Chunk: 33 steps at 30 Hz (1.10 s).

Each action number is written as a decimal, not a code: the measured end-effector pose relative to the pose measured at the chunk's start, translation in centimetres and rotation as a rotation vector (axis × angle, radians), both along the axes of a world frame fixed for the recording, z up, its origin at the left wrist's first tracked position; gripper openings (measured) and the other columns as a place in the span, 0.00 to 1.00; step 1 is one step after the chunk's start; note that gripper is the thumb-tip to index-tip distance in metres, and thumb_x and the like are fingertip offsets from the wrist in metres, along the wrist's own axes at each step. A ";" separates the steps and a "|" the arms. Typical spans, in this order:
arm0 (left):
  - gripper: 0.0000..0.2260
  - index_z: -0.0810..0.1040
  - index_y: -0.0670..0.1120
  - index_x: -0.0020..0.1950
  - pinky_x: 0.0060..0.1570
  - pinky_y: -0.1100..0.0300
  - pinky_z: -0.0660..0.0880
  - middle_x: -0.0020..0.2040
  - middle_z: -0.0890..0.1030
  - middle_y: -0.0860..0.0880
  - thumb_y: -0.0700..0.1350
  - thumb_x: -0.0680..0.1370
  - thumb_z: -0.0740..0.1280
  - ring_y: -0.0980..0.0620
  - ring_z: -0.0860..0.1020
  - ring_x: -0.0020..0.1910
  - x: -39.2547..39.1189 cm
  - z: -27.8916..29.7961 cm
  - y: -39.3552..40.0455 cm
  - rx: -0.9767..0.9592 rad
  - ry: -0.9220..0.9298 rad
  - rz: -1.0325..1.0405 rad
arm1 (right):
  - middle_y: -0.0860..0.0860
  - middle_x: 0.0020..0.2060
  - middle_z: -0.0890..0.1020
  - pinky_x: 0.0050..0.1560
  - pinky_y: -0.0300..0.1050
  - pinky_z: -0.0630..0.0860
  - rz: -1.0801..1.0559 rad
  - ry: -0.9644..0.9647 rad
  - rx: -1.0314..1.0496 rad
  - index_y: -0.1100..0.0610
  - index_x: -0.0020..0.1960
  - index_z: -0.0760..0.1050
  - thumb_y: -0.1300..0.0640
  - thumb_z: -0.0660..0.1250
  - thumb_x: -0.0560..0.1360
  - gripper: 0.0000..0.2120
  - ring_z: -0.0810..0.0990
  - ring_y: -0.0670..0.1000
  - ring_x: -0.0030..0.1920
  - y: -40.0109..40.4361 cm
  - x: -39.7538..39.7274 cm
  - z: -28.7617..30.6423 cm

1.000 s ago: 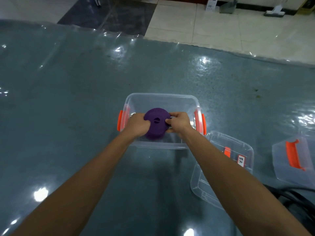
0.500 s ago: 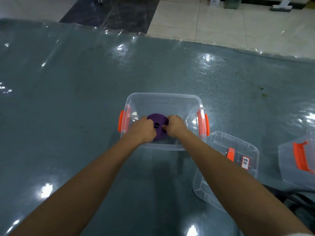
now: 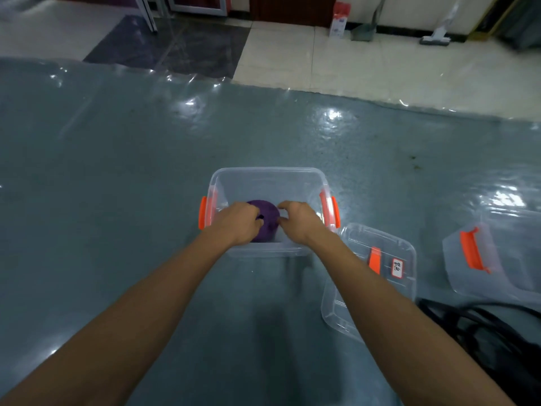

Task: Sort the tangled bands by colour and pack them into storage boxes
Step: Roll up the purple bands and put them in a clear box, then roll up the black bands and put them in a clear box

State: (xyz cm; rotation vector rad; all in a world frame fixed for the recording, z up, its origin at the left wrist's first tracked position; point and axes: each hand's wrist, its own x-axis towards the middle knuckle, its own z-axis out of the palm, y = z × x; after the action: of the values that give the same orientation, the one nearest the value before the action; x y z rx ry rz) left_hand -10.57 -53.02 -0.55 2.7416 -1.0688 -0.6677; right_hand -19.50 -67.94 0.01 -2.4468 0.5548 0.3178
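A purple band wound into a flat roll (image 3: 268, 213) lies low inside a clear storage box (image 3: 265, 172) with orange side handles. My left hand (image 3: 238, 222) reaches into the box and grips the roll's left side, fingers curled over it. At the roll's right edge is my right hand (image 3: 300, 221), its forefinger and thumb spread apart in a loose C, no longer clamped on the roll. My hands hide the near part of the roll.
A clear lid (image 3: 383, 291) with an orange latch and a white label lies right of the box. Another clear plastic piece (image 3: 497, 268) with an orange handle sits further right. Black cords (image 3: 483, 326) lie at the lower right. The table's far edge (image 3: 322, 93) meets tiled floor.
Both hands have lowered the purple roll from above the rim down into the box. My right hand's fingers have loosened from the roll.
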 end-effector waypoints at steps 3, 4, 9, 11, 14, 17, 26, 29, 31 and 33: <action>0.11 0.75 0.50 0.43 0.37 0.55 0.68 0.45 0.81 0.46 0.51 0.82 0.59 0.46 0.78 0.43 -1.6 1.3 0.5 -0.117 -0.056 -0.084 | 0.57 0.64 0.80 0.64 0.51 0.74 -0.003 -0.098 -0.100 0.56 0.68 0.75 0.57 0.64 0.80 0.17 0.77 0.59 0.65 0.6 -3.5 2.4; 0.11 0.76 0.50 0.44 0.39 0.55 0.69 0.47 0.82 0.47 0.51 0.82 0.60 0.45 0.78 0.46 -2.1 1.7 0.8 -0.149 -0.085 -0.116 | 0.56 0.65 0.79 0.64 0.51 0.73 -0.023 -0.124 -0.143 0.55 0.69 0.75 0.56 0.64 0.80 0.18 0.76 0.58 0.65 0.8 -4.7 2.9; 0.12 0.80 0.49 0.50 0.50 0.49 0.78 0.53 0.81 0.48 0.51 0.81 0.59 0.43 0.79 0.54 -5.3 4.2 1.9 -0.239 -0.139 -0.266 | 0.53 0.65 0.80 0.62 0.52 0.75 -0.125 -0.157 -0.242 0.53 0.69 0.75 0.56 0.64 0.79 0.18 0.77 0.58 0.64 3.3 -10.3 4.8; 0.11 0.79 0.49 0.50 0.51 0.47 0.77 0.53 0.81 0.48 0.51 0.81 0.59 0.44 0.78 0.55 -6.9 4.8 2.4 -0.251 -0.117 -0.313 | 0.53 0.65 0.80 0.62 0.54 0.75 -0.160 -0.125 -0.251 0.53 0.68 0.76 0.56 0.64 0.79 0.17 0.77 0.59 0.64 4.1 -12.5 4.9; 0.11 0.79 0.50 0.57 0.55 0.46 0.75 0.59 0.81 0.49 0.51 0.82 0.60 0.44 0.76 0.61 -9.1 5.2 2.8 -0.263 -0.075 -0.367 | 0.53 0.66 0.79 0.65 0.52 0.73 -0.208 -0.057 -0.261 0.53 0.69 0.75 0.55 0.64 0.80 0.18 0.76 0.57 0.66 4.5 -16.0 4.5; 0.14 0.78 0.50 0.65 0.61 0.45 0.74 0.65 0.79 0.48 0.51 0.83 0.60 0.43 0.75 0.66 -11.5 5.5 2.5 -0.290 -0.048 -0.425 | 0.53 0.66 0.79 0.64 0.49 0.73 -0.290 0.001 -0.248 0.52 0.69 0.75 0.54 0.64 0.80 0.18 0.76 0.57 0.65 4.7 -19.5 4.0; 0.16 0.76 0.52 0.70 0.66 0.48 0.71 0.69 0.78 0.49 0.52 0.83 0.61 0.46 0.74 0.69 -20.4 4.4 -3.2 -0.317 0.064 -0.602 | 0.52 0.67 0.78 0.68 0.50 0.71 -0.467 0.031 -0.152 0.53 0.69 0.75 0.52 0.66 0.79 0.19 0.75 0.55 0.68 1.7 -30.9 3.1; 0.16 0.77 0.50 0.69 0.64 0.49 0.72 0.67 0.79 0.49 0.51 0.83 0.62 0.45 0.75 0.67 -24.4 3.7 -6.3 -0.318 0.094 -0.649 | 0.52 0.67 0.78 0.68 0.48 0.71 -0.526 0.024 -0.144 0.53 0.70 0.74 0.52 0.66 0.79 0.20 0.75 0.54 0.68 -0.7 -35.5 2.6; 0.17 0.76 0.50 0.70 0.65 0.50 0.72 0.68 0.78 0.49 0.52 0.83 0.62 0.46 0.74 0.68 -27.4 3.0 -9.1 -0.307 0.105 -0.666 | 0.53 0.66 0.79 0.65 0.47 0.73 -0.553 0.023 -0.138 0.52 0.70 0.74 0.52 0.66 0.79 0.20 0.76 0.54 0.66 -3.0 -38.9 1.9; 0.17 0.75 0.50 0.71 0.67 0.50 0.71 0.69 0.78 0.49 0.52 0.83 0.62 0.47 0.74 0.69 -30.6 2.3 -12.1 -0.309 0.124 -0.661 | 0.53 0.65 0.80 0.64 0.47 0.74 -0.563 0.001 -0.134 0.52 0.70 0.75 0.53 0.66 0.78 0.20 0.78 0.53 0.64 -5.9 -42.4 1.4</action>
State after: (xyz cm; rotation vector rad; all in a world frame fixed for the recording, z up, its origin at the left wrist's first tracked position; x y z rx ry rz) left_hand -41.15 -65.07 1.73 2.0411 -1.8792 -0.6549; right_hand -61.86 -73.88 1.42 -2.2900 1.2577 0.0484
